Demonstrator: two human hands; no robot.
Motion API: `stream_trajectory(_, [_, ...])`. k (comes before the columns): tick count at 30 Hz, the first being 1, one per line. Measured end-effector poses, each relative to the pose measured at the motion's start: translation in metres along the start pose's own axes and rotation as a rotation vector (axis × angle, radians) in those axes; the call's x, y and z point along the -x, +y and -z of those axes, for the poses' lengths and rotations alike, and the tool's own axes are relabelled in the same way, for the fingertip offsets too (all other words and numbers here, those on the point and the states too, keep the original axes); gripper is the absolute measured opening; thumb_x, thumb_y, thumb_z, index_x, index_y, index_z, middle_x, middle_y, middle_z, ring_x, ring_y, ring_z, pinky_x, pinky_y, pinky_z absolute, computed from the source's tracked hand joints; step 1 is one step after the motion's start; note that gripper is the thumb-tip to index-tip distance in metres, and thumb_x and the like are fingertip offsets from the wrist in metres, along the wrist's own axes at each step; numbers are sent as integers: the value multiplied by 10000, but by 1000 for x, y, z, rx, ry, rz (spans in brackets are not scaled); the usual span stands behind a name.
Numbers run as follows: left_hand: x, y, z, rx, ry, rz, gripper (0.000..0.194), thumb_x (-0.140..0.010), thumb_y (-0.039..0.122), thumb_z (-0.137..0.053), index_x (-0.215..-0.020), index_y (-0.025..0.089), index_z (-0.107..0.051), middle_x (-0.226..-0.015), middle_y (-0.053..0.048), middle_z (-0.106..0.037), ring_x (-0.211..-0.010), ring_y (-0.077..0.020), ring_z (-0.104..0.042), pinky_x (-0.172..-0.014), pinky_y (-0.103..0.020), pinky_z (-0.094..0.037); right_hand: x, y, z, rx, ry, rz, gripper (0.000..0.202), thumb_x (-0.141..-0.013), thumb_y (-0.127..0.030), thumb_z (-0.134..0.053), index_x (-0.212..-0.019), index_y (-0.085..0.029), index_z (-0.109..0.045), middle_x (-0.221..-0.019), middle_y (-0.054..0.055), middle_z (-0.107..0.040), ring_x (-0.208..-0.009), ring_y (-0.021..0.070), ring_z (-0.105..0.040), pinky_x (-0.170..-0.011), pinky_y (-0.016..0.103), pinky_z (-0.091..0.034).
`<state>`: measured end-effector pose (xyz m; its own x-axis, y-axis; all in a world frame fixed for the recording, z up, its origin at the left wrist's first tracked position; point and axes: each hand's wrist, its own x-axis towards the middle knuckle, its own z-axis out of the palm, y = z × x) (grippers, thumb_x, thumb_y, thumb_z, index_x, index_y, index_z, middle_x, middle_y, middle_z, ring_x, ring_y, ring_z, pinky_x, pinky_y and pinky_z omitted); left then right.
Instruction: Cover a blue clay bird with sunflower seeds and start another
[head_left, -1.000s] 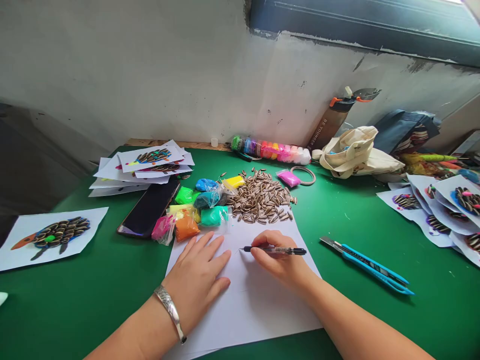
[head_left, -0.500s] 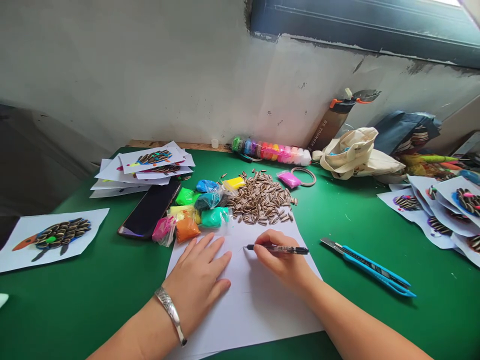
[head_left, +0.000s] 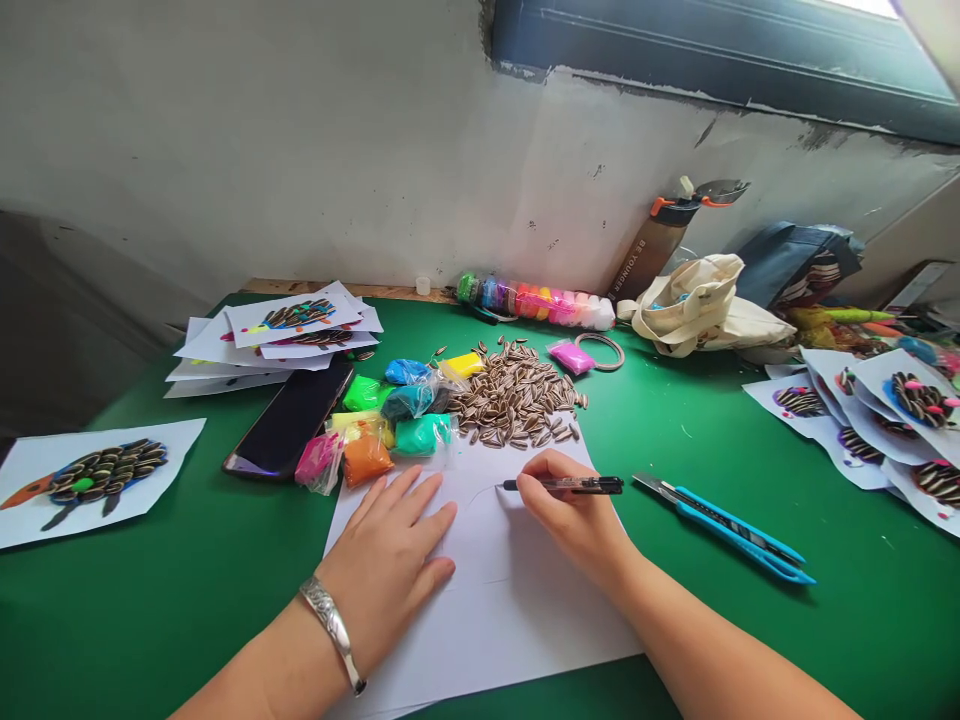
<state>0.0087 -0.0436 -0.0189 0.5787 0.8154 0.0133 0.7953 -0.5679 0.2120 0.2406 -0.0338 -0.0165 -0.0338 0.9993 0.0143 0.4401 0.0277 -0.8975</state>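
Note:
My right hand (head_left: 574, 515) is closed around a black pen (head_left: 566, 485), its tip at the end of a thin curved line on the white paper (head_left: 525, 620). Another short faint line shows lower on the sheet. Flat on the paper's left side lies my left hand (head_left: 390, 550), fingers spread and holding nothing. Just beyond the sheet's far edge are a heap of sunflower seeds (head_left: 514, 395) and several small bags of coloured clay, among them an orange clay bag (head_left: 366, 458) close to my left fingertips.
A phone (head_left: 289, 420) and stacked seed pictures (head_left: 285, 320) lie left; a single fish picture (head_left: 105, 480) is nearer. At right are a blue utility knife (head_left: 724, 525), more seed pictures (head_left: 900, 420), a cloth bag (head_left: 701, 305) and a bottle (head_left: 652, 245). Clay tubs (head_left: 540, 300) line the wall.
The pen tip has moved slightly right and up across the paper, and the curved line behind it is longer. My left hand stays flat in place. The view has shifted a little.

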Motion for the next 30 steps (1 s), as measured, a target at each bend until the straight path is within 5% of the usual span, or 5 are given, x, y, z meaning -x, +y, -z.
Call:
stream_trajectory(17, [2,-5,-7,-33,58,-35,377,-810,301,-574,-1187,298,-579,-1356,-42,-519,-1297,-326,-381,-1025,-571,-376,-6,2,10,-40,122,-54,167,-771,-184,-543,-605,-176,-530,-580,-38,-474,-560,105,-392,-507,236,-300])
stream_trajectory(25, [3,-7,-9,-34,76,-45,364,-818,326,-565,-1180,296,-584,-1358,-51,-518,-1292,-327,-397,-1013,-577,-393,-9,15,24,-482,132,-224,141,-763,-243,-600,-643,-178,-563,-564,-37,-496,-578,113,-442,-548,238,-330])
stream_trajectory(30, [3,-6,-3,-44,97,-62,364,-823,350,-568,-1181,288,-589,-1331,-60,-549,-1254,-323,-456,-980,-562,-443,-4,13,21,-335,64,-137,122,-784,-239,-591,-677,-179,-594,-625,-25,-537,-621,121,-465,-573,242,-347])
